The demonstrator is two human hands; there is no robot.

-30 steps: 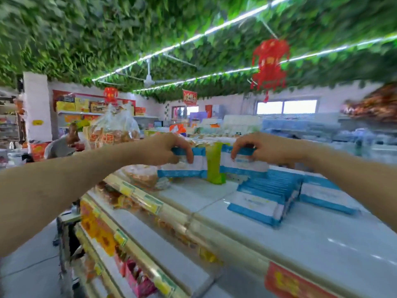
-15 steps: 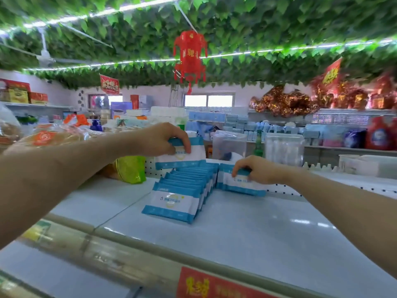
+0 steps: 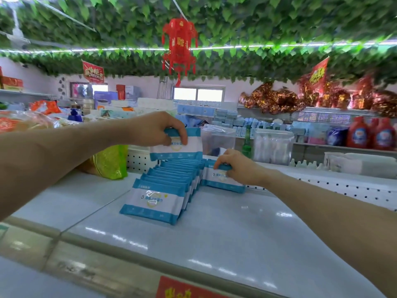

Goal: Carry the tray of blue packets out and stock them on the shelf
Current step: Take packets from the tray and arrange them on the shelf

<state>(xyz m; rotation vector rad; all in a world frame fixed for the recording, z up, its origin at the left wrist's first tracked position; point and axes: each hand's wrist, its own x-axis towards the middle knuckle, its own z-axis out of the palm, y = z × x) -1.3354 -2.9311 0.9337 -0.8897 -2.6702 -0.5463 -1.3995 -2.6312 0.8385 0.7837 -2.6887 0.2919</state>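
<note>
While the left hand (image 3: 154, 130) pinches one packet (image 3: 178, 147) above the row (image 3: 169, 186), the right hand (image 3: 238, 168) grips another (image 3: 221, 179).

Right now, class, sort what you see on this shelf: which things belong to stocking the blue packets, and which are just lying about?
Part of the job:
left hand
raised packet
right hand
standing packet
packet row
shelf

Lying about:
yellow-green bag
green bottle
red lantern
</note>
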